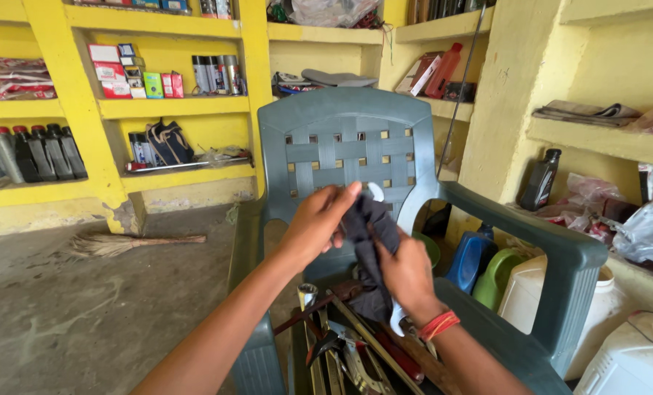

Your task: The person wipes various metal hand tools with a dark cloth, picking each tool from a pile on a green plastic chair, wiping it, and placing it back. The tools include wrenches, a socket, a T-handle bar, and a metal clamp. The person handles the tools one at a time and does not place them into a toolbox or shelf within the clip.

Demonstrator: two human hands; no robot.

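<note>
Yellow shelves (173,106) line the wall, carrying red and white boxes (110,69) up high, a small green box (153,84) beside them, and dark bottles with red caps (30,152) at the far left. In front stands a grey-green plastic chair (348,139), its seat heaped with hand tools (348,344). A blue jug (471,256) sits just beside its arm. Above the seat, the left hand (317,223) pinches the top of a dark cloth (370,252), while the right hand (408,276) closes around the cloth and the white wrench (397,320) wrapped in it.
</note>
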